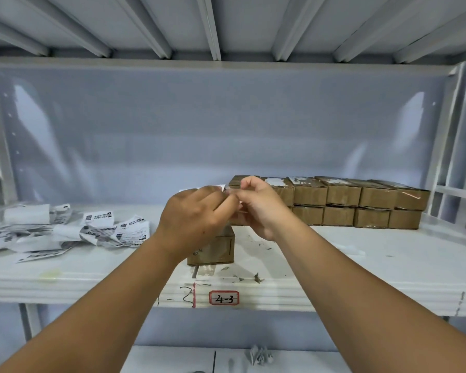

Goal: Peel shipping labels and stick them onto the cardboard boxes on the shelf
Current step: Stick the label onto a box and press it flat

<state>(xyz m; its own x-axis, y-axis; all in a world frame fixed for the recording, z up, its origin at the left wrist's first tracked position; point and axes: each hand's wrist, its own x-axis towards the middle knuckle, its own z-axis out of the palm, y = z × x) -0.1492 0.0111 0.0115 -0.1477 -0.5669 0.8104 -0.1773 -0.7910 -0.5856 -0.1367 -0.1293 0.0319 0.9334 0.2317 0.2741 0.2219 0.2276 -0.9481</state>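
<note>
White metal shelf (388,265) is bounded by a back panel at twelve o'clock and a front lip at six, with open surface left at four o'clock of the hands. A label (222,188) is pinched between the curled fingers of the left hand (197,214) and the right hand (256,205), above a lone cardboard box (213,250). Stacked boxes (361,203) are set at two o'clock and loose labels (65,230) at nine. "4-3" is written on a red-bordered tag (223,298).
</note>
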